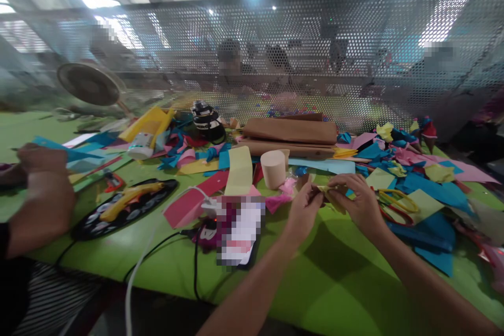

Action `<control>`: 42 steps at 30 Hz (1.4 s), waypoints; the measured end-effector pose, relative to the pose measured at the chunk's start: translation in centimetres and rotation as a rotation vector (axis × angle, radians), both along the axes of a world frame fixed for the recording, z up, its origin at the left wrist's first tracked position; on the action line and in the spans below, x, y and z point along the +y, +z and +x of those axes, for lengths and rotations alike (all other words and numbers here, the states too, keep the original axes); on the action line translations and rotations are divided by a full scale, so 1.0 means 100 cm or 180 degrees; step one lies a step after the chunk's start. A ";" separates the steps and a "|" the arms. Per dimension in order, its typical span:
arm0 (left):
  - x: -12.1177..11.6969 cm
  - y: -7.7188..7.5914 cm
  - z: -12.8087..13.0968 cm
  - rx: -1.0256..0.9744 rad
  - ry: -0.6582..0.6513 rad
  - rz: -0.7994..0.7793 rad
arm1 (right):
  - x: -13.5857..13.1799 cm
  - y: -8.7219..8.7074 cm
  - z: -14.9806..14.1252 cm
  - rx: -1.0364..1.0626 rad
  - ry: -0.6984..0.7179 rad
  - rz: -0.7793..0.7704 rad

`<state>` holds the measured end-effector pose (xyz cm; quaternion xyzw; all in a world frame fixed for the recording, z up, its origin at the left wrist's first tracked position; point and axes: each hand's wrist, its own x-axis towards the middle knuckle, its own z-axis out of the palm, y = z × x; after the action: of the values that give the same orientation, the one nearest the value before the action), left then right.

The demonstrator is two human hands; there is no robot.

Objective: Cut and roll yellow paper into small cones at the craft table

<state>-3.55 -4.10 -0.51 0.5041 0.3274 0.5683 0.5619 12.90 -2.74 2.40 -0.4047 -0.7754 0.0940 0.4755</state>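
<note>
My left hand (304, 207) and my right hand (356, 200) meet above the green table, fingertips pinched together. Between them is a small piece of yellow paper (336, 200), folded or crumpled and partly covered by the fingers. A pale cylindrical roll (273, 170) stands upright just beyond my left hand. Crumpled pink paper (281, 197) lies to the left of that hand. Scissors with yellow and red handles (399, 202) rest right of my right hand, among yellow and blue paper sheets (431, 231).
Left of my arms lie a phone (241, 236), a purple plug block (207, 233) with cables and a black tray (167, 189) bearing a yellow tool. Brown paper rolls (289, 131) and a black bottle (208, 123) sit behind. Another person's hand (42, 160) works at far left.
</note>
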 end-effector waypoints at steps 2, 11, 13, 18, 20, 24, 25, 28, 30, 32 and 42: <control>-0.001 0.000 0.000 0.0031 -0.0006 0.0017 | -0.001 -0.001 -0.001 0.0072 0.0011 -0.0047; -0.004 0.001 0.002 0.0123 -0.0018 0.0081 | -0.001 -0.006 -0.005 0.0609 -0.0001 -0.0591; -0.004 0.001 0.002 0.0166 -0.0021 0.0098 | -0.001 -0.007 -0.006 0.0742 -0.0012 -0.0725; -0.003 -0.001 0.002 0.0157 -0.0047 0.0155 | -0.002 -0.011 -0.008 0.1175 0.0126 -0.1041; -0.003 -0.001 0.003 0.0130 -0.0083 0.0132 | -0.002 -0.012 -0.010 0.1386 0.0233 -0.1237; -0.005 0.002 0.003 0.0100 -0.0140 0.0069 | -0.002 -0.014 -0.011 0.1552 0.0287 -0.1442; -0.006 0.003 0.003 0.0098 -0.0141 0.0051 | -0.002 -0.015 -0.011 0.1536 0.0273 -0.1429; -0.008 0.005 0.002 0.0190 -0.0058 0.0000 | -0.002 -0.015 -0.010 0.1457 0.0256 -0.1281; -0.008 0.005 0.002 0.0318 0.0033 -0.0010 | -0.003 -0.014 -0.010 0.1428 0.0262 -0.1193; -0.008 0.004 0.002 0.0410 0.0084 0.0015 | -0.003 -0.013 -0.011 0.1415 0.0246 -0.1132; -0.007 0.004 0.002 0.0434 0.0179 0.0107 | -0.002 -0.018 -0.013 0.1364 0.0260 -0.1058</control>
<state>-3.36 -4.81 -0.10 0.5416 0.3694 0.5536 0.5136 11.62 -2.98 0.58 -0.4164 -0.6468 0.3226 0.5516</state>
